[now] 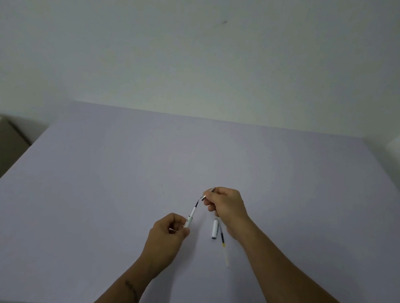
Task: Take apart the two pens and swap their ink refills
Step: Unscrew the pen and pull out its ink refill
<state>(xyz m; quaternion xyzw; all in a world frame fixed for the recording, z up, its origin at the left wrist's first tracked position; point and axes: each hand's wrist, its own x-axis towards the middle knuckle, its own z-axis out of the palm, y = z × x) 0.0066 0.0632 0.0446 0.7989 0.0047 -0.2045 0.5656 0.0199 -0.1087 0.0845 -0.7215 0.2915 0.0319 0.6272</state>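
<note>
a pale lilac table (120,193) fills the lower half of the view, backed by a plain whitish wall (201,45) with one small dark smudge toward 12 o'clock. both bare forearms come in from the 6 o'clock edge and converge near the middle of the table.

the left hand (167,236) is raised slightly off the surface, knuckles up, its fingers curled and pinching the lower end of a white pen barrel (190,218). the barrel tilts up toward 1 o'clock, and a dark refill (196,204) sticks out of its upper end.

the right hand (228,207) hovers at about 1 o'clock from the left one, wrist bent, thumb and forefinger closed on a small silvery tip piece (203,198) that sits just at the top of that dark refill; whether the two still touch is too small to tell.

directly under the right wrist, a short white pen section (215,229) lies on the table, pointing roughly 12 to 6 o'clock. just beside it, toward 3 o'clock, a thin loose refill (224,246) with a dark upper stretch and a clear, yellowish lower stretch runs down toward 5 o'clock.
</note>
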